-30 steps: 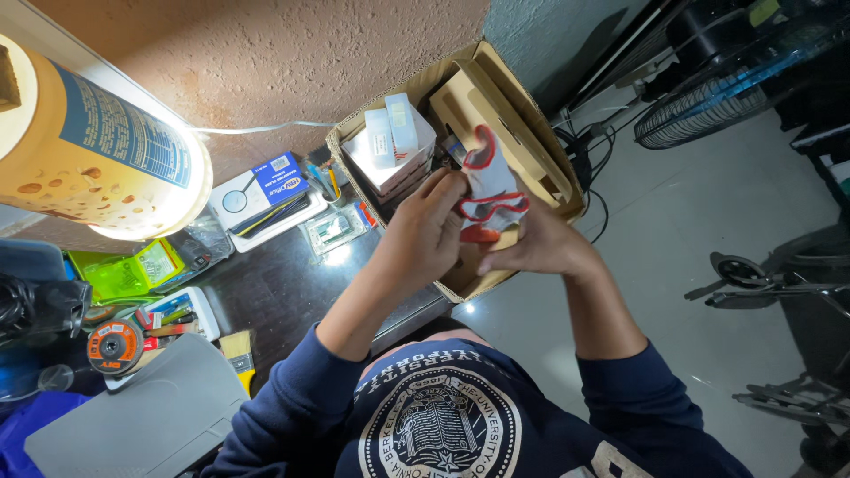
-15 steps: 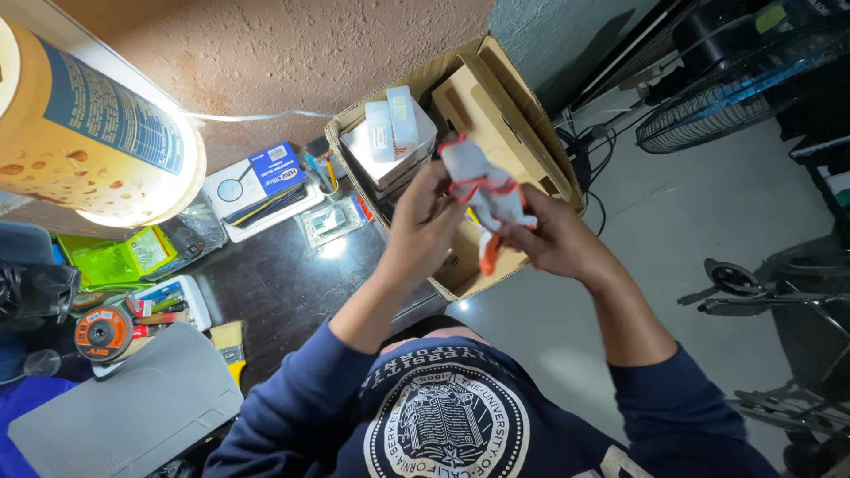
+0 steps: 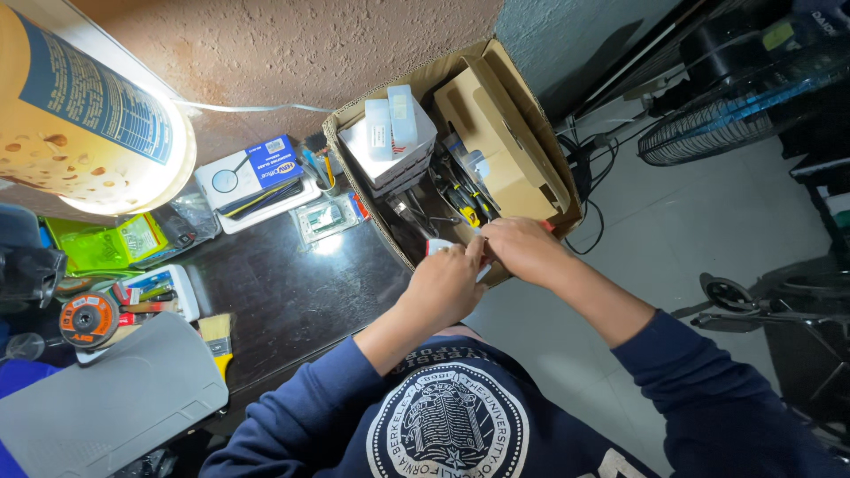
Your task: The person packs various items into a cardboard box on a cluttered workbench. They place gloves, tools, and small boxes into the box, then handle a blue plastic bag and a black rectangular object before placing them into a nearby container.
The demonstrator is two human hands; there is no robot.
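Note:
My left hand (image 3: pixel 447 288) and my right hand (image 3: pixel 522 250) meet at the near edge of an open cardboard box (image 3: pixel 531 106) on the dark table (image 3: pixel 283 292). Together they grip a small white and red packet (image 3: pixel 437 247), mostly hidden under my fingers. Only a corner pokes out on the left and a white sliver shows between the hands. Inside the box lie white small boxes (image 3: pixel 390 142), a folded cardboard insert (image 3: pixel 496 133) and several hand tools (image 3: pixel 460 190).
A large round lit lamp (image 3: pixel 84 115) hangs at the upper left. On the table sit a blue and white box (image 3: pixel 252 173), a small blister pack (image 3: pixel 323 217), green packets (image 3: pixel 102 243), a grinding disc (image 3: pixel 88 319), a paintbrush (image 3: pixel 217 335) and a grey case (image 3: pixel 106 403). A fan (image 3: pixel 744 106) stands on the floor.
Both hands have dropped from above the box to its near edge. The white and red packet, earlier held up in plain sight, is now mostly covered by my fingers.

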